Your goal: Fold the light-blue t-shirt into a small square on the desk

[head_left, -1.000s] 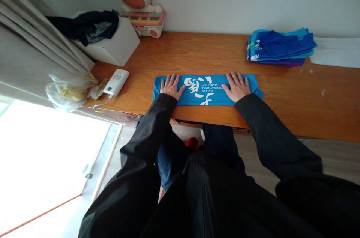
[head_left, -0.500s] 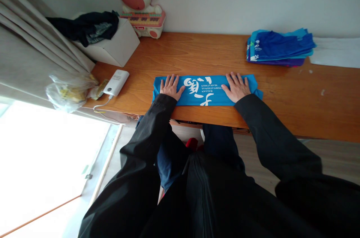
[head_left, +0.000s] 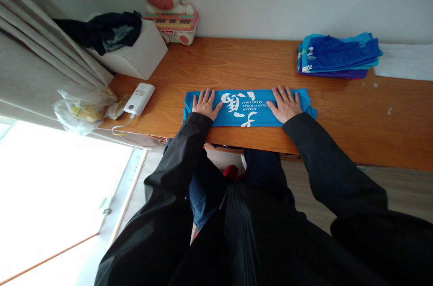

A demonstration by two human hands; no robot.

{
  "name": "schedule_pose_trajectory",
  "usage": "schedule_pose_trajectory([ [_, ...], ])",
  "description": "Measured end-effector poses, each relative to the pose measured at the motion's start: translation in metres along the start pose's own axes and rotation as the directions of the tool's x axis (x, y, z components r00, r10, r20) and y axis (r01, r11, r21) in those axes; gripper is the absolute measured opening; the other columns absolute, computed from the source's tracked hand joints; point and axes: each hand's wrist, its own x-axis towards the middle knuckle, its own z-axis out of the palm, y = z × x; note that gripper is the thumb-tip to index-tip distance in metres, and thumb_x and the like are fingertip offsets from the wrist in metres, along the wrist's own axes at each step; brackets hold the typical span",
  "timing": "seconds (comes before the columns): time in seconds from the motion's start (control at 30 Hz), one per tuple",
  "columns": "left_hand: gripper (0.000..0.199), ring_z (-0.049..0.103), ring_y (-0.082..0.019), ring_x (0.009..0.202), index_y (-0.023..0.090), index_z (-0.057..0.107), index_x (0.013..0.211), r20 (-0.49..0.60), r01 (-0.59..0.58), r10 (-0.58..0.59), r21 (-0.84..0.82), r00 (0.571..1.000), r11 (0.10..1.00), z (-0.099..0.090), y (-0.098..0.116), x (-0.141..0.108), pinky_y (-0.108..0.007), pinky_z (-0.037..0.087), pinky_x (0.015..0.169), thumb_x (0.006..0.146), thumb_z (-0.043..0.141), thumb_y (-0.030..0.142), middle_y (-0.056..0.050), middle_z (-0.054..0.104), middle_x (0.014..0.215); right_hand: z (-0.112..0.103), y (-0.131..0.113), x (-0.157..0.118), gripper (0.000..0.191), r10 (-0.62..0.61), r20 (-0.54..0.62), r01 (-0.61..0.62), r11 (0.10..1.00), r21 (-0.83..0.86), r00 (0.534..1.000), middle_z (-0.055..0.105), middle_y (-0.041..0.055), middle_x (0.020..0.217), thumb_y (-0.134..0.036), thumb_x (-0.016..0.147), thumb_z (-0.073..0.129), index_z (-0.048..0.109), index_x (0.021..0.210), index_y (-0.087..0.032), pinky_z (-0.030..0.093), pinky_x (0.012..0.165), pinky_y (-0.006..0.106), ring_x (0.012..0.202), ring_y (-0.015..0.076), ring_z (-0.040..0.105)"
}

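Note:
A blue T-shirt (head_left: pixel 233 117) with white lettering lies folded into a long flat strip near the front edge of the wooden table (head_left: pixel 237 60). My left hand (head_left: pixel 205 104) rests flat on its left part, fingers spread. Toward the other end, my right hand (head_left: pixel 285 104) presses flat on the cloth, its fingers also apart. Between the two hands the white print shows, upside down to me. Both ends of the strip stick out past my hands.
At the back right sits a stack of folded blue shirts (head_left: pixel 341 56) beside a white sheet (head_left: pixel 402 61). On the left are a white power bank (head_left: pixel 139 99) with a cable, a plastic bag (head_left: pixel 79 112), a white box (head_left: pixel 145 51) under dark cloth, and a cow toy keyboard (head_left: pixel 172 22).
Almost nothing differs. Both hands stay flat on the folded shirt, and the view has shifted very slightly.

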Motion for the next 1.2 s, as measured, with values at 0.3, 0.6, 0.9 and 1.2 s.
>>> schedule_pose_trajectory([
  [0.3, 0.08, 0.021, -0.031, 0.18, 0.024, 0.035, 0.183, -0.003, -0.006, 0.006, 0.014, 1.0, 1.0, 0.002, -0.002, 0.0, -0.059, 0.011, 0.148, 0.112, 0.04, 0.062, -0.005, 0.027, 0.191, -0.003, -0.002, 0.0, 0.085, 0.006, 0.017, -0.007, 1.0, 0.029, 1.0, 0.023, 0.0136, 0.192, -0.064, 0.116, 0.025, 0.023, 0.188, -0.018, 0.016, 0.14, 0.075, 0.176, 0.0445, 0.02],
  [0.6, 0.081, 0.019, -0.032, 0.18, 0.025, 0.033, 0.184, 0.005, -0.008, 0.008, -0.001, 1.0, 1.0, 0.002, -0.004, 0.002, -0.06, 0.009, 0.148, 0.112, 0.041, 0.063, -0.005, 0.026, 0.192, -0.003, -0.001, 0.001, 0.086, 0.009, 0.017, -0.009, 0.999, 0.042, 1.0, 0.022, 0.0132, 0.192, -0.065, 0.115, 0.025, 0.025, 0.187, -0.018, 0.015, 0.141, 0.075, 0.176, 0.0444, 0.019],
  [0.9, 0.084, 0.017, -0.033, 0.181, 0.024, 0.03, 0.184, 0.056, -0.025, 0.026, -0.023, 0.998, 0.999, 0.0, -0.009, 0.006, -0.062, 0.008, 0.147, 0.112, 0.041, 0.065, -0.006, 0.024, 0.192, -0.003, -0.002, 0.0, 0.086, 0.008, 0.02, -0.008, 1.0, 0.029, 1.0, 0.021, 0.0135, 0.192, -0.064, 0.115, 0.024, 0.027, 0.187, -0.016, 0.015, 0.141, 0.073, 0.176, 0.0436, 0.02],
  [1.2, 0.084, 0.016, -0.034, 0.181, 0.026, 0.028, 0.185, 0.115, -0.031, 0.033, -0.022, 0.993, 0.999, -0.011, -0.007, 0.005, -0.063, 0.009, 0.148, 0.112, 0.039, 0.066, -0.005, 0.021, 0.193, -0.001, 0.0, 0.002, 0.087, 0.008, 0.018, -0.009, 0.999, 0.037, 1.0, 0.023, 0.0128, 0.192, -0.065, 0.115, 0.025, 0.023, 0.188, -0.019, 0.015, 0.14, 0.075, 0.176, 0.0442, 0.02],
])
